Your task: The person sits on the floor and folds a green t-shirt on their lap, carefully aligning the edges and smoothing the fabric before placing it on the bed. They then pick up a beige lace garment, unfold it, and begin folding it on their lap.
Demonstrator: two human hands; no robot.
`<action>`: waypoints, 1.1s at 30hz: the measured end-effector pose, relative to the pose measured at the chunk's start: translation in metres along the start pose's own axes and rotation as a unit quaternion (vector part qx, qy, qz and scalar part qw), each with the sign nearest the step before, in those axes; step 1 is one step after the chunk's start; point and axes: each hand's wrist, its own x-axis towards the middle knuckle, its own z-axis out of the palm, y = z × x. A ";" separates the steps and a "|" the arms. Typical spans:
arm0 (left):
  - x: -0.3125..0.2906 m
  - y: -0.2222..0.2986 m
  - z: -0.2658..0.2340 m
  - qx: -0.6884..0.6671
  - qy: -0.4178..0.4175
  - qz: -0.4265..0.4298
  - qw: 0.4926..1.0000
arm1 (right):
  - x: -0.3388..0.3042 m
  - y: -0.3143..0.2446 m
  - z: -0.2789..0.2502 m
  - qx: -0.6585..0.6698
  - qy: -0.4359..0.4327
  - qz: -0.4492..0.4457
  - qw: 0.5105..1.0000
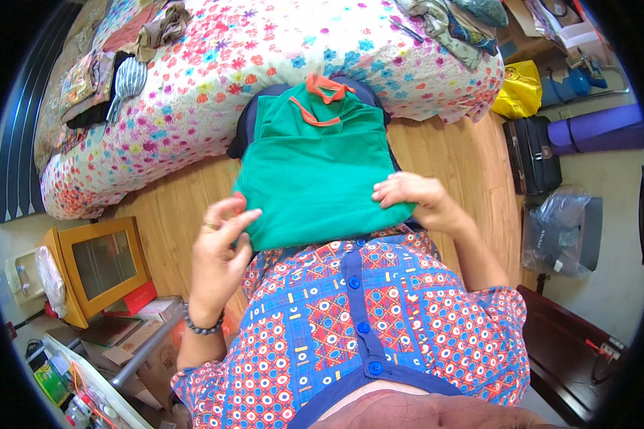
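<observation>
A green shirt [315, 182] with orange trim at its neckline lies over my lap. Its lower part is folded up into a broad panel, and the neckline points toward the bed. At the shirt's left edge, my left hand [220, 247] has its fingers bent and apart, with no cloth visible between them; it wears a ring and a dark beaded bracelet. My right hand [421, 200] grips the shirt's right edge, fingers on top of the cloth and the thumb mostly hidden.
Ahead stands a bed with a flowered cover [279, 43]. Folded clothes [96, 86] lie on its left, more clothes [454, 28] on its right. A wooden cabinet [104, 261] is at left; a yellow bag [519, 89], black case [533, 154] and purple roll [597, 129] are at right.
</observation>
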 end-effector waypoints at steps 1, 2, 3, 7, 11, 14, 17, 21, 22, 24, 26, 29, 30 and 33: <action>-0.010 -0.017 0.014 0.022 -0.020 -0.044 0.999 | -0.012 0.014 0.014 0.028 -0.014 0.027 0.999; -0.011 -0.021 0.021 0.043 -0.041 -0.085 0.995 | -0.015 0.016 0.021 0.052 -0.025 0.054 0.997; -0.012 -0.023 0.022 0.109 -0.025 -0.048 0.993 | -0.017 0.016 0.023 0.040 -0.018 0.045 0.998; 0.005 -0.010 0.020 0.174 -0.100 0.135 0.970 | -0.011 0.014 0.011 0.038 -0.017 0.026 0.999; 0.016 -0.063 0.023 0.213 -0.141 0.170 0.952 | -0.008 0.010 0.006 0.047 0.000 0.040 0.998; 0.013 -0.076 0.016 0.032 -0.121 0.132 0.983 | -0.014 0.007 0.006 0.059 0.009 0.054 0.997; 0.011 -0.065 0.000 -0.113 -0.114 0.090 0.983 | -0.018 -0.004 -0.004 0.131 0.008 0.081 0.988; 0.013 -0.060 -0.005 -0.213 -0.150 0.027 0.965 | -0.020 -0.008 -0.014 0.200 -0.007 0.110 0.974; 0.013 -0.060 -0.005 -0.224 -0.165 0.009 0.961 | -0.019 -0.007 -0.015 0.199 -0.013 0.115 0.973; 0.011 -0.065 -0.003 -0.283 -0.225 -0.017 0.932 | -0.021 -0.005 -0.019 0.220 -0.083 0.109 0.966; 0.012 -0.071 -0.003 -0.360 -0.278 -0.011 0.891 | -0.018 -0.010 -0.024 0.214 -0.161 0.084 0.960; 0.028 -0.083 -0.007 -0.459 -0.322 0.000 0.828 | -0.012 0.010 -0.039 0.298 -0.161 0.091 0.936; 0.042 -0.096 -0.006 -0.402 -0.264 -0.049 0.875 | -0.008 0.018 -0.043 0.321 -0.146 0.100 0.930; 0.101 -0.102 0.020 -0.126 -0.075 0.003 0.989 | 0.049 0.034 -0.027 0.024 0.057 0.171 0.983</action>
